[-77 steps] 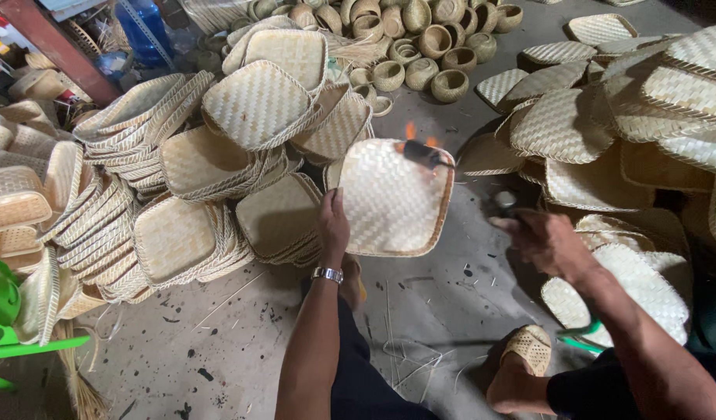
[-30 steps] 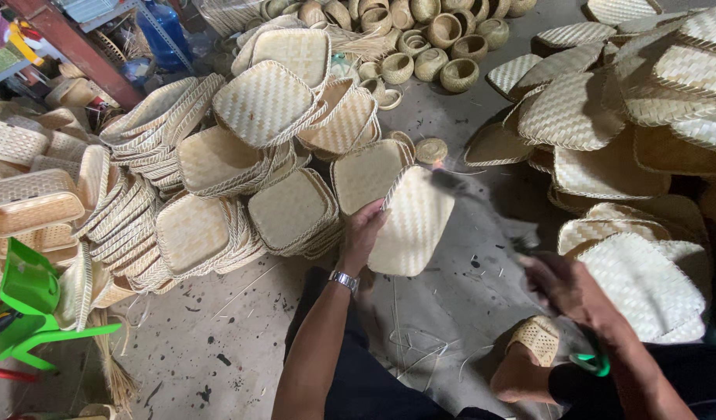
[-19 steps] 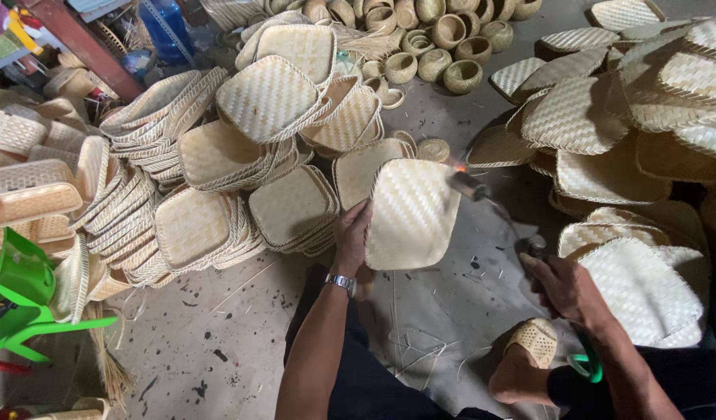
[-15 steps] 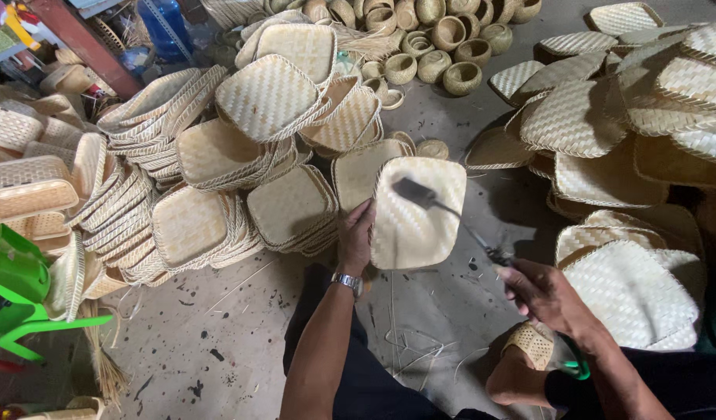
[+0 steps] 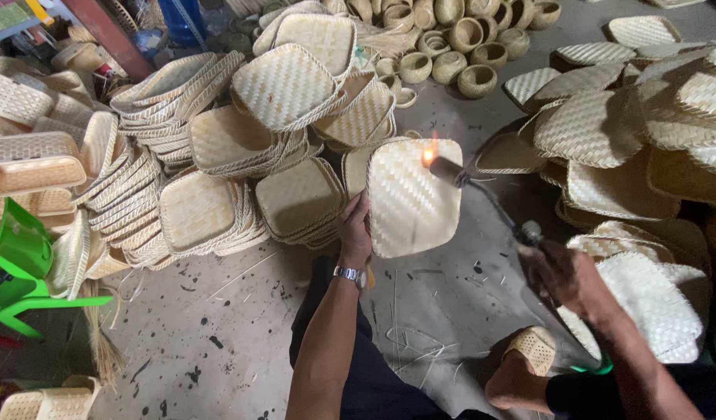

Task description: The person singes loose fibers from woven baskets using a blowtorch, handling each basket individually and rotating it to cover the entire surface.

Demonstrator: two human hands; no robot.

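My left hand grips the lower left edge of a square woven bamboo tray and holds it up, its pale underside facing me. My right hand holds a long gas torch by its handle. The torch's nozzle lies over the tray's upper right corner, where a small orange flame burns against the weave. A metal watch sits on my left wrist.
Stacks of similar woven trays cover the floor to the left and behind, and more trays lie piled at the right. Small round woven baskets stand at the back. A green plastic stool is at the left. My foot rests on the grey concrete floor.
The tray has turned from edge-on to flat towards me. The torch has swung from the tray's middle to its upper right corner, and a flame now shows there.
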